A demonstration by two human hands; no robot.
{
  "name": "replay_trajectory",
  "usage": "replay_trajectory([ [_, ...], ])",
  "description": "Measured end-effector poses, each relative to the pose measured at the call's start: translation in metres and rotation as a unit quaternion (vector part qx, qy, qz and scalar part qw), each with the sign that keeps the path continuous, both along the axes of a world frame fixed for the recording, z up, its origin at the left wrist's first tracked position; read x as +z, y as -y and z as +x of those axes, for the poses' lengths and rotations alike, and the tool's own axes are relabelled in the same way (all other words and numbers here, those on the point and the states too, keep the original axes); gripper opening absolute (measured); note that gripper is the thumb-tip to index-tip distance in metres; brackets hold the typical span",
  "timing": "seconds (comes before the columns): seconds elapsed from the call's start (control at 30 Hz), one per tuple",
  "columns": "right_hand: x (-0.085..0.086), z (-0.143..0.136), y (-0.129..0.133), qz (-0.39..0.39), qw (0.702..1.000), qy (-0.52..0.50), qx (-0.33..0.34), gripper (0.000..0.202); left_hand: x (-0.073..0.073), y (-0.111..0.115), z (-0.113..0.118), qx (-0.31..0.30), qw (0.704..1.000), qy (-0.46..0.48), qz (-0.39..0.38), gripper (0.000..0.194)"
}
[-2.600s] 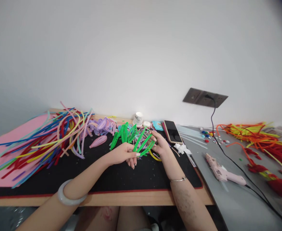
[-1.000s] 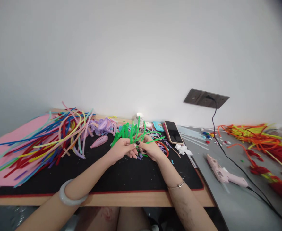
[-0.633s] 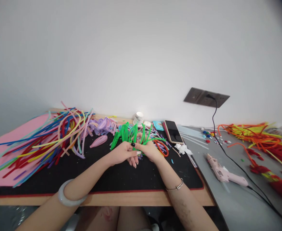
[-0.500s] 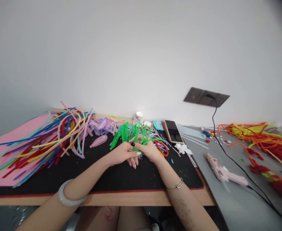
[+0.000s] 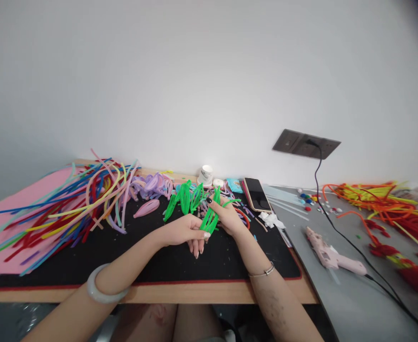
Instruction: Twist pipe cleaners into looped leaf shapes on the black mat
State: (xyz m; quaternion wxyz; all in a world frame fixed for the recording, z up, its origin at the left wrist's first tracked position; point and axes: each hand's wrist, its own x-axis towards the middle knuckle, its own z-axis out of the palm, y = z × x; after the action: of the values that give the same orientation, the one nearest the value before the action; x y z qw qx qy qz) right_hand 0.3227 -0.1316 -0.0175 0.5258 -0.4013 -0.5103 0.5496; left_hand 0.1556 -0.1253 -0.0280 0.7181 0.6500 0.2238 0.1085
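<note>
Between both hands is a looped bundle of green pipe cleaners (image 5: 209,221), held above the black mat (image 5: 166,266). My left hand (image 5: 187,230) pinches its lower end between thumb and fingers. Higher up, my right hand (image 5: 225,213) grips the same loops, thumb across the front, while a green tail sticks out to the right. Just behind the hands, finished-looking green pipe cleaner loops (image 5: 184,197) lie on the mat. A pink pipe cleaner loop (image 5: 146,208) rests to their left.
Loose coloured pipe cleaners (image 5: 87,204) spread over pink sheets (image 5: 2,251) at left. A paper cup (image 5: 205,175) and a phone (image 5: 257,194) stand toward the wall. At right lie a pink glue gun (image 5: 333,259) with its cord, small pompoms (image 5: 306,199) and red pipe cleaners (image 5: 408,223).
The green strands that fanned upward are now drawn together as a loop between the hands. My right hand has shifted slightly up and right, with its thumb over the loops.
</note>
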Motion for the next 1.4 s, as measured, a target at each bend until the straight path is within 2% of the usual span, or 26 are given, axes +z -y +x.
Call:
replay_trajectory([
  [0.13, 0.001, -0.002, 0.0, 0.017, 1.0, 0.011, -0.006, 0.025, 0.001, 0.0, 0.0, -0.013, 1.0, 0.001, -0.011, 0.033],
  [0.3, -0.005, -0.007, -0.001, 0.064, 0.995, 0.065, -0.036, 0.023, 0.004, 0.001, 0.003, 0.015, 0.998, 0.036, -0.05, 0.031],
  [0.43, -0.012, -0.011, 0.0, 0.034, 0.995, 0.09, -0.034, 0.024, 0.0, 0.001, 0.003, 0.027, 0.998, 0.046, -0.04, 0.034],
  [0.57, -0.01, -0.008, 0.001, 0.029, 0.996, 0.079, -0.04, 0.025, -0.002, -0.001, 0.003, 0.058, 0.995, 0.071, -0.044, 0.036],
  [0.73, -0.006, -0.008, -0.006, 0.007, 0.999, 0.038, 0.023, 0.031, -0.002, -0.003, 0.004, 0.097, 0.992, 0.078, -0.024, 0.036],
  [0.8, 0.001, -0.009, -0.002, 0.01, 0.998, 0.032, 0.044, 0.029, -0.002, -0.003, 0.004, 0.115, 0.99, 0.076, -0.018, 0.037],
  [0.9, 0.024, 0.011, 0.023, 0.03, 0.996, 0.064, 0.059, 0.026, -0.001, -0.003, 0.005, 0.147, 0.987, 0.067, -0.01, 0.038],
  [1.0, 0.049, 0.064, 0.06, 0.042, 0.994, 0.083, 0.065, 0.028, 0.001, -0.002, 0.006, 0.161, 0.985, 0.058, 0.001, 0.038],
  [1.03, 0.054, 0.084, 0.069, 0.043, 0.992, 0.098, 0.066, 0.028, 0.002, -0.002, 0.006, 0.163, 0.985, 0.058, 0.005, 0.038],
  [1.07, 0.056, 0.101, 0.074, 0.039, 0.983, 0.155, 0.087, 0.027, 0.002, -0.002, 0.006, 0.166, 0.984, 0.057, 0.009, 0.038],
  [1.13, 0.053, 0.123, 0.072, 0.056, 0.97, 0.212, 0.105, 0.028, 0.002, -0.002, 0.007, 0.173, 0.983, 0.058, 0.015, 0.037],
  [1.2, 0.047, 0.126, 0.06, 0.035, 0.959, 0.234, 0.157, 0.025, 0.001, -0.003, 0.007, 0.179, 0.982, 0.059, 0.024, 0.036],
  [1.3, 0.041, 0.115, 0.043, 0.054, 0.938, 0.265, 0.216, 0.019, -0.001, -0.005, 0.007, 0.182, 0.98, 0.064, 0.041, 0.036],
  [1.33, 0.041, 0.109, 0.039, 0.059, 0.936, 0.267, 0.221, 0.019, -0.002, -0.005, 0.007, 0.182, 0.98, 0.066, 0.044, 0.036],
  [1.4, 0.038, 0.098, 0.035, 0.051, 0.954, 0.229, 0.185, 0.02, -0.004, -0.006, 0.007, 0.187, 0.979, 0.072, 0.044, 0.036],
])
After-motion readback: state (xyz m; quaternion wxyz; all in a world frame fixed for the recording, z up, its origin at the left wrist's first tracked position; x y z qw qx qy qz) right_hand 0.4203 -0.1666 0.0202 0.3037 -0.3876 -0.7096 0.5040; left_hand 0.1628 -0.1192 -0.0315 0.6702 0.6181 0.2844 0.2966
